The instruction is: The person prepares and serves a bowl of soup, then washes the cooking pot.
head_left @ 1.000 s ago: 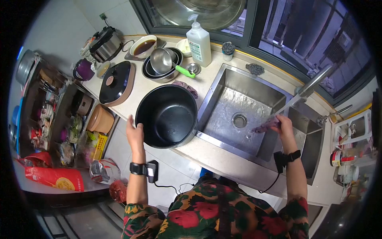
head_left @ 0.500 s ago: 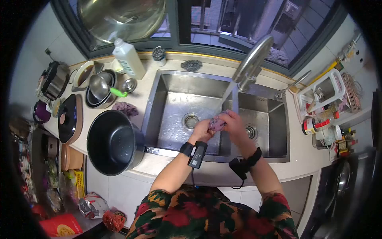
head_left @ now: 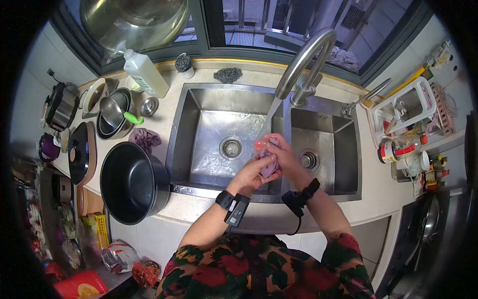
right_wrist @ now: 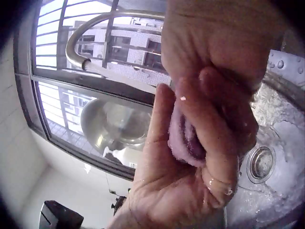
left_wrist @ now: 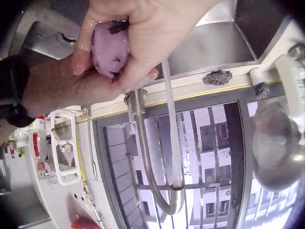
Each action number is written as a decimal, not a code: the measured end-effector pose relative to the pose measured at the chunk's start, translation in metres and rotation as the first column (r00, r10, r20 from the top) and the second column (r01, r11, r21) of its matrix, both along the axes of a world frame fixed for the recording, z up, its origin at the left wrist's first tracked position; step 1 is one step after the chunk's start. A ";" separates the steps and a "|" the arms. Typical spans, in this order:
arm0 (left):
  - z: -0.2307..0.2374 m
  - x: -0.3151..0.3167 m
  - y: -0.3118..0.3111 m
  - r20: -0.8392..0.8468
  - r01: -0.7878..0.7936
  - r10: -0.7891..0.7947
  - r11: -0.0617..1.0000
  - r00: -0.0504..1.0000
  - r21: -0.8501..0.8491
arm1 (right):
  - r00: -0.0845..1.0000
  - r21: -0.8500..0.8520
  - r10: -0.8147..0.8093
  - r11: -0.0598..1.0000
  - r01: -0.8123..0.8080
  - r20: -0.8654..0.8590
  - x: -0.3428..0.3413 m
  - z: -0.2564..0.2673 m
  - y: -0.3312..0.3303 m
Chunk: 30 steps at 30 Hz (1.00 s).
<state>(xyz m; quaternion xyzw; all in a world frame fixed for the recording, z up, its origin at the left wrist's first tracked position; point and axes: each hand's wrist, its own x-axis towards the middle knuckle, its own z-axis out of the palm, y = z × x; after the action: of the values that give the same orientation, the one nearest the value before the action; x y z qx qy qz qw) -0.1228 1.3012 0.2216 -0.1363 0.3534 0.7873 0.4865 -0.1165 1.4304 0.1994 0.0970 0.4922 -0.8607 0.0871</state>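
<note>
A purple cloth (head_left: 269, 165), bunched into a small wad, is gripped between both hands over the right part of the large sink basin (head_left: 199, 164). My left hand (head_left: 251, 174) curls round it from the left, and my right hand (head_left: 286, 157) holds it from the right. In the left wrist view the wad of cloth (left_wrist: 111, 47) bulges out between wet fingers. The right wrist view shows its folded edge (right_wrist: 183, 138) between the fingers and palm. Water runs from the curved faucet (head_left: 303, 60) just beyond the hands.
A large black pot (head_left: 130, 184) stands left of the sink, with another purple cloth (head_left: 145, 139) behind it. Bowls with a green-handled ladle (head_left: 112, 110) and a white pump bottle (head_left: 146, 72) sit at the back left. A steel scrubber (head_left: 228, 74) lies behind the sink.
The left hand has left the pot's side and joined the right hand on the cloth. The cloth, hanging under the water a second ago, is now bunched between both hands. The view has swung right.
</note>
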 end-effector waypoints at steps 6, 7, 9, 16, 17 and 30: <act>-0.032 -0.011 -0.001 -0.192 0.197 -0.206 0.978 0.959 -0.067 | 0.996 0.062 0.041 0.997 -0.036 -0.079 -0.004 0.016 -0.001; -0.034 -0.012 -0.001 -0.188 0.199 -0.208 0.978 0.960 -0.066 | 0.998 0.077 0.054 0.996 -0.052 -0.025 -0.004 0.016 -0.001; -0.030 -0.013 0.002 -0.304 0.240 -0.325 0.928 0.896 -0.285 | 0.999 0.087 0.032 0.996 -0.035 0.030 -0.006 -0.001 -0.001; -0.039 0.006 0.022 -0.591 -0.178 -0.692 0.575 0.414 -0.799 | 0.985 0.394 -0.086 0.919 0.020 0.150 -0.007 -0.025 -0.004; -0.029 0.010 0.023 -0.559 -0.231 -0.740 0.509 0.375 -0.829 | 0.985 0.394 -0.086 0.919 0.019 0.151 -0.007 -0.031 -0.004; -0.035 0.021 0.030 -0.410 -0.292 -0.905 0.363 0.117 -0.885 | 0.987 0.659 -0.088 0.752 -0.024 0.137 -0.006 -0.027 0.016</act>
<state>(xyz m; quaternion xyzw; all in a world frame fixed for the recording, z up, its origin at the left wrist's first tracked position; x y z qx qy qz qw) -0.1013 1.3312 0.1870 0.2569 0.9188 0.2168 0.2066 -0.1229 1.4466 0.1726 0.1983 0.7530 -0.6233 0.0717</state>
